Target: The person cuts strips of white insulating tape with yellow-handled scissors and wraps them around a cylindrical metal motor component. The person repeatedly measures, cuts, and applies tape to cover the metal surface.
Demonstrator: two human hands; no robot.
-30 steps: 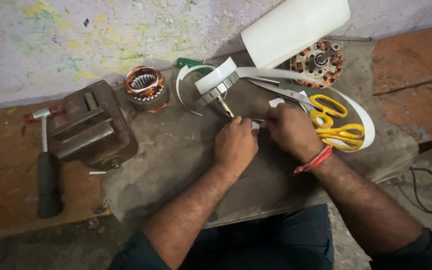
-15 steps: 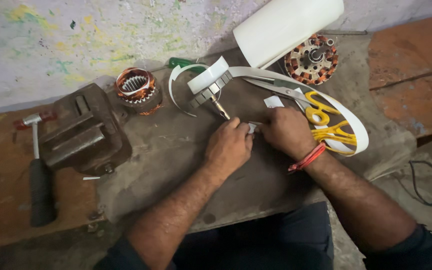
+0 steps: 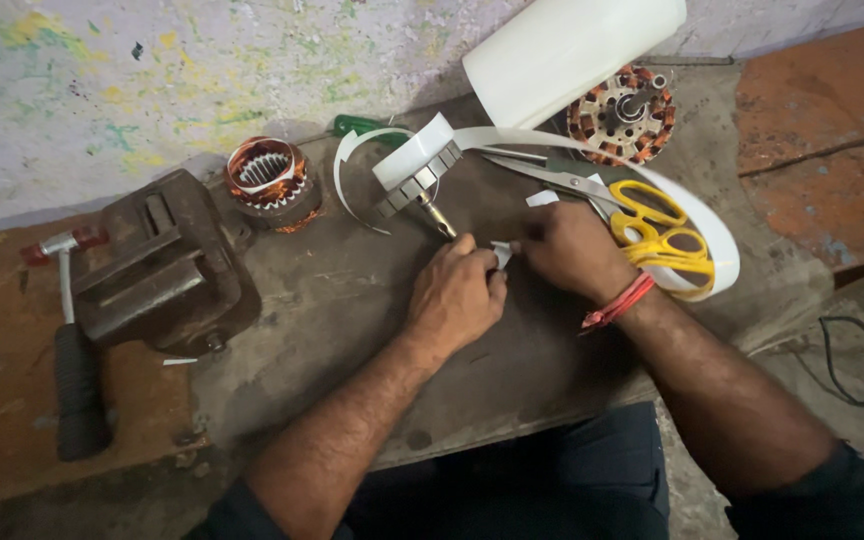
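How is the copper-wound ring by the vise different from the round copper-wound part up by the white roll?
The copper-wound ring has a hollow centre with inward teeth; the round copper-wound part has a shaft in its middle. The ring's winding forms one band; the other's sits in separate outward coils. The ring stands clear; the white roll overlaps the other. Both rest on the bench.

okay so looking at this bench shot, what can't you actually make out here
- Small white piece, head view: mostly covered by the fingers of the left hand and right hand; its shape is unclear.
- White roll: top cut off by the upper edge.
- Yellow scissors: handles partly behind the right hand and the white strip.
- Black cable: runs off the right edge.
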